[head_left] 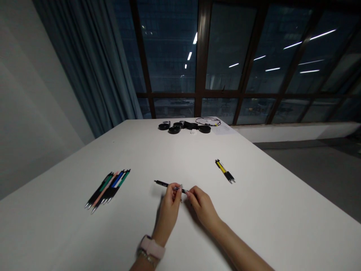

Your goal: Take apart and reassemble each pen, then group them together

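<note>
Black, a pen [161,183] is pinched by the left hand [172,195], its other end grasped by the right hand [201,203]; a row of pens [107,190] is laid left of the grip, two pens [222,168] beyond it, rightward.

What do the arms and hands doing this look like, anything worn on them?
Both are human, with no gloves or sleeves showing. Behind the left hand sit a wide, pale pink wristband and a slim, pale bracelet. The right hand shows no wristwear.
</note>
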A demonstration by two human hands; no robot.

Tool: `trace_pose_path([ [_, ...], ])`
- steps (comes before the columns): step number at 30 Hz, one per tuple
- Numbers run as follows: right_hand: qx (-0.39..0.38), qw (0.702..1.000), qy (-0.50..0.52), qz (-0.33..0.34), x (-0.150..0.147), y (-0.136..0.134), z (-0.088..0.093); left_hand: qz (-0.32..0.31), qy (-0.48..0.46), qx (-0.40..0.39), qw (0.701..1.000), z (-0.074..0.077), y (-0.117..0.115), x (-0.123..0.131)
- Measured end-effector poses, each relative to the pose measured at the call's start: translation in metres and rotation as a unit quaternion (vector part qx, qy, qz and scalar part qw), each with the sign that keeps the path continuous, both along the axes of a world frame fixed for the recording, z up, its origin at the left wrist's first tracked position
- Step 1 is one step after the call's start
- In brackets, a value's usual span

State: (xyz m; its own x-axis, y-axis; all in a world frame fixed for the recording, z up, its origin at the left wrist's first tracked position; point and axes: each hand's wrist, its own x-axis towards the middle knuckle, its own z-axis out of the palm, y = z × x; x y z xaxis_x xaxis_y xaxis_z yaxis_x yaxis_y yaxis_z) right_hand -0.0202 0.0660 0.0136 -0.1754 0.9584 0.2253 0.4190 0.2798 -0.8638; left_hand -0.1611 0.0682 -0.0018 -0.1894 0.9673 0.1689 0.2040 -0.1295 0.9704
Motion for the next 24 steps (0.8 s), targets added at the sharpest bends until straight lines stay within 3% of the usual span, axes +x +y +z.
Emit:
trace_pose_path([
  [14,0.035,0.999,-0.018,0.015,0.0056,-0.0010,0.0011,0.001,-0.013,0.004,1.000,-0.0012,0.0032,-0.0038],
  [24,-0.011,0.999,-0.015,0.030,0.0044,0.0026,-0.0020,-0.014,-0.012,-0.007,1.000,-0.0028,0.0028,-0.0036],
])
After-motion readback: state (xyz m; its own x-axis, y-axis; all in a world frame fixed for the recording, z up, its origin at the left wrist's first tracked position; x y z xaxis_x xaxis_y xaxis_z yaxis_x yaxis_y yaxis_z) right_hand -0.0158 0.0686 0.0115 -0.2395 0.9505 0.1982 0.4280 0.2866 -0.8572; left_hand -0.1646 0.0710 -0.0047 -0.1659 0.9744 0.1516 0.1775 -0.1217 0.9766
